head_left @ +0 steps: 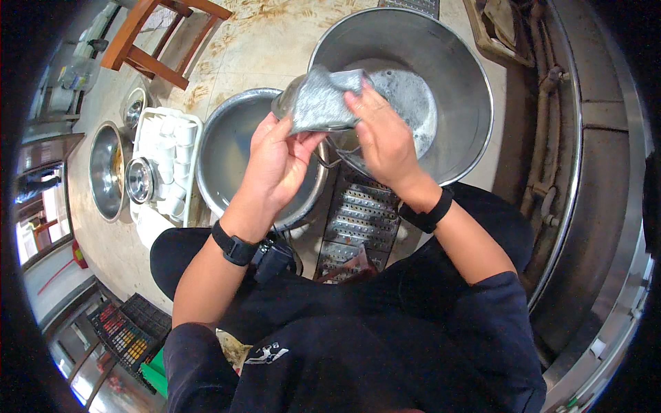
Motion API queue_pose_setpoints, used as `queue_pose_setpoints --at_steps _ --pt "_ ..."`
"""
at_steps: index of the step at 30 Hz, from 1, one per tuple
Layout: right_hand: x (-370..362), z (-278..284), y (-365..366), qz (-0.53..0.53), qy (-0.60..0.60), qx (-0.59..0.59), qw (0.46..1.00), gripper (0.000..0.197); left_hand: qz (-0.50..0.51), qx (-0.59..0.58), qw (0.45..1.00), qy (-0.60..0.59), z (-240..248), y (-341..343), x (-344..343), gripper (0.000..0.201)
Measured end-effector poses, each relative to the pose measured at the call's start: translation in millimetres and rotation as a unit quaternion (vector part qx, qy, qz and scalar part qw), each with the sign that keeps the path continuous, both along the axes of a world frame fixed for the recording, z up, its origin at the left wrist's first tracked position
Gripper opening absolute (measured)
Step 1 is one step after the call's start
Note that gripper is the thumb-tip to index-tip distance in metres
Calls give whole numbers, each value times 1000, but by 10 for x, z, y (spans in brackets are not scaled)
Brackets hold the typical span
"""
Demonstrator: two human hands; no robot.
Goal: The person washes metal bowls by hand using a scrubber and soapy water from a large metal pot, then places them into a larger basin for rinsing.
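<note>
A grey cloth (320,103) is draped over a shiny metal dish (279,105), held up between my two hands. Most of the dish is hidden, so its full shape does not show. My left hand (281,155) grips it from the near left side, thumb on top. With fingers pressed on the cloth's right end, my right hand (387,138) is slightly blurred. Below and to the right stands a large steel pot (460,110) with sudsy water (406,103) in it. A wide metal basin (213,148) of cloudy water sits under my left hand.
At the left, a white crate (195,131) holds several white cups (165,155) and a small steel bowl (140,180). Beyond it are a large steel bowl (103,172) and a wooden stool (162,62). A perforated metal drain cover (358,213) runs between my knees. Pipes (544,138) line the right side.
</note>
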State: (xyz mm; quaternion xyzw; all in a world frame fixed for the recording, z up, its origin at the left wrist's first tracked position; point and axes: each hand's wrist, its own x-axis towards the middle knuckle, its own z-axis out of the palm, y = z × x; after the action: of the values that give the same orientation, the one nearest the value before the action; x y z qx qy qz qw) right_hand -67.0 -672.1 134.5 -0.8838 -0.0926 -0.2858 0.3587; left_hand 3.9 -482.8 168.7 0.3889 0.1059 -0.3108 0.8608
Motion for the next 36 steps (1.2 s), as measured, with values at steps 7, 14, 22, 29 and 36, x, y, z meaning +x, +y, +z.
queue_pose_setpoints --at_steps 7,14,22,29,36 --pt "26 -49 0 -62 114 293 947 37 -36 12 999 -31 167 76 58 21" --pt "135 68 68 -14 224 373 900 42 -126 116 983 -60 117 -8 -112 26" --pt "62 214 227 126 93 173 972 30 -84 173 964 -185 44 -42 -161 29" --pt "-12 226 217 121 78 96 985 30 -60 -25 998 -12 -63 121 -23 31" --pt "-104 243 105 149 59 -15 987 23 30 37 999 -5 2 166 249 33"
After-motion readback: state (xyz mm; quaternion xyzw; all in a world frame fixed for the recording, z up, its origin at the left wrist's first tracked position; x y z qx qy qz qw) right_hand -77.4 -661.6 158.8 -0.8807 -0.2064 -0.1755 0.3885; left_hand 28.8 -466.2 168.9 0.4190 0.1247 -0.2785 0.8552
